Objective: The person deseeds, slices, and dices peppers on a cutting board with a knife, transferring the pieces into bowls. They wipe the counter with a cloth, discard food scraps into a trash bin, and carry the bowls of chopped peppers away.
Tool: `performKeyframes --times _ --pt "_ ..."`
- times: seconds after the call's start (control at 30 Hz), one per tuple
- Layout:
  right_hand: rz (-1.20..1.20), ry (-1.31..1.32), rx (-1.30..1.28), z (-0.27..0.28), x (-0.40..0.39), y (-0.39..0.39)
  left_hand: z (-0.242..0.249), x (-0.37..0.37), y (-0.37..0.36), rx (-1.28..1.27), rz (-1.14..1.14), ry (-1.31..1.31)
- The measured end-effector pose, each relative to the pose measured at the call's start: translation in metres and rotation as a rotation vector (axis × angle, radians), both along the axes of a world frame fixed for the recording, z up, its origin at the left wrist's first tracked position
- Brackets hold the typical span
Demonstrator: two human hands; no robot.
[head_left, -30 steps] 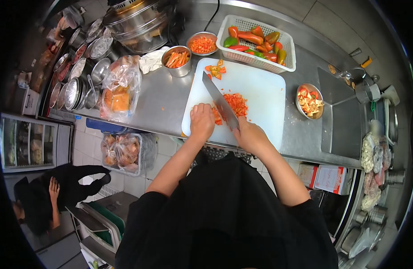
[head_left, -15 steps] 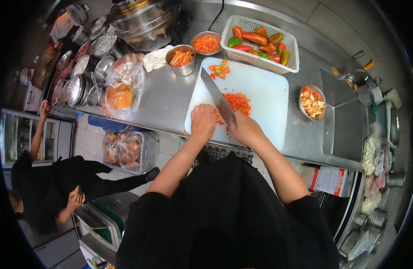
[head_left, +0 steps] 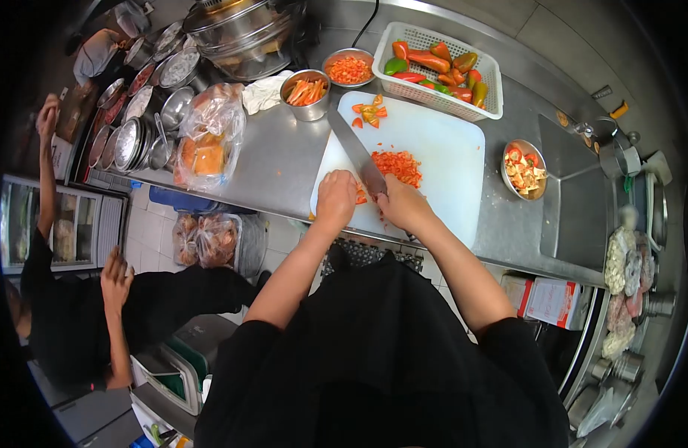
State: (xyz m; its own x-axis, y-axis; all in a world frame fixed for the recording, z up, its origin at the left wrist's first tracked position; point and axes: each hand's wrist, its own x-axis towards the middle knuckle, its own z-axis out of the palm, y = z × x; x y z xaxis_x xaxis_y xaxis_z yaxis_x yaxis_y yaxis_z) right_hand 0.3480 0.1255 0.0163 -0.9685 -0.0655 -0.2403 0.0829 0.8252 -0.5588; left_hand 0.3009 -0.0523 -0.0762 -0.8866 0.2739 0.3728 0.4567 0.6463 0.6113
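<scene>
My right hand (head_left: 405, 204) is wrapped round the handle end of a large knife (head_left: 356, 155), whose blade points up and left across the white cutting board (head_left: 441, 157). My left hand (head_left: 336, 198) has its fingers curled down on the board's left part, against orange-red pepper pieces (head_left: 360, 194) beside the blade. A heap of finely diced red pepper (head_left: 397, 168) lies just right of the blade. Larger pepper pieces (head_left: 370, 112) rest near the board's upper left corner. How firmly my left fingers press the pieces is hidden.
Whole peppers fill a white basket (head_left: 487, 69) behind the board. Metal bowls of cut pepper (head_left: 306, 113) and diced pepper (head_left: 368, 60) stand at the back left. Right are a bowl of scraps (head_left: 509, 179) and a sink (head_left: 575, 216). A co-worker (head_left: 67, 313) is at left.
The co-worker's arms have moved, one hand now raised higher. My left hand has shifted slightly left, and my right hand and the knife have shifted slightly left on the board.
</scene>
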Motion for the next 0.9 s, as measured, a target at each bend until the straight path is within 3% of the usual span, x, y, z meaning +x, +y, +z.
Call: performKeyframes --times 0.13,0.2,0.3,0.43,0.6,0.9 --pt "-0.024 -0.051 -0.004 0.028 0.022 -0.001 0.005 0.006 -0.012 0.033 0.078 -0.003" --pt "0.02 -0.057 0.002 0.03 0.029 -0.003 0.01 0.015 -0.013 -0.114 0.022 -0.014" --pt "0.043 0.031 0.014 -0.013 0.03 -0.014 0.009 0.026 -0.006 -0.205 0.003 0.062" --pt "0.005 -0.051 -0.017 -0.001 0.009 -0.008 0.004 0.027 -0.003 -0.213 0.018 0.08" --pt "0.015 -0.06 -0.023 0.02 0.018 -0.006 0.003 0.028 -0.019 0.002 0.045 0.001" --pt "-0.041 -0.051 -0.145 -0.017 0.014 0.021 0.01 0.037 0.001 -0.126 -0.059 0.078"
